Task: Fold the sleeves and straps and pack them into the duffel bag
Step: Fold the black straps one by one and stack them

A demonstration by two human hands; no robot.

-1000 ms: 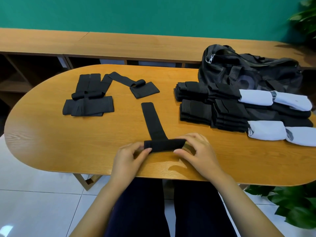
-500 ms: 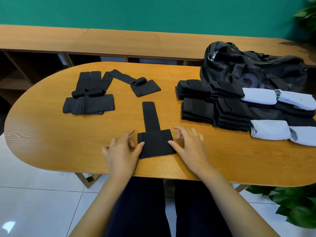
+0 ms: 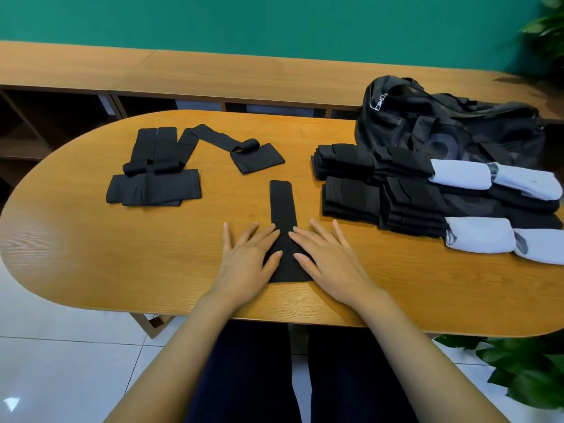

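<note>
Grip none | left hand (image 3: 244,259), right hand (image 3: 331,259) flat on 1 strap (image 3: 282,206) | 1 bag (image 3: 442,129)

Office-like room, oval wooden table (image 3: 91,254), low shelving (image 3: 213,77), teal wall (image 3: 274,22), leafy plants (image 3: 525,370)

Strap (image 3: 282,206): plain black. Loose straps (image 3: 155,178) at the left: black too. Folded stacks (image 3: 366,184): all black. Sleeves (image 3: 460,174): pale bluish-white with dark grey bands where the rolls meet. Bag (image 3: 442,126): black with a dull grey ring print and a silver zip pull (image 3: 378,102). Table (image 3: 91,239): orange-brown wood with fine grain lines. Bench (image 3: 213,74) behind shows the same wood tone. Wall (image 3: 274,22): flat teal, unpatterned. Floor (image 3: 61,361): glossy white tiles with thin grey joints. Plant (image 3: 531,370): dark green leaves. Trousers (image 3: 244,377): dark navy.
</note>
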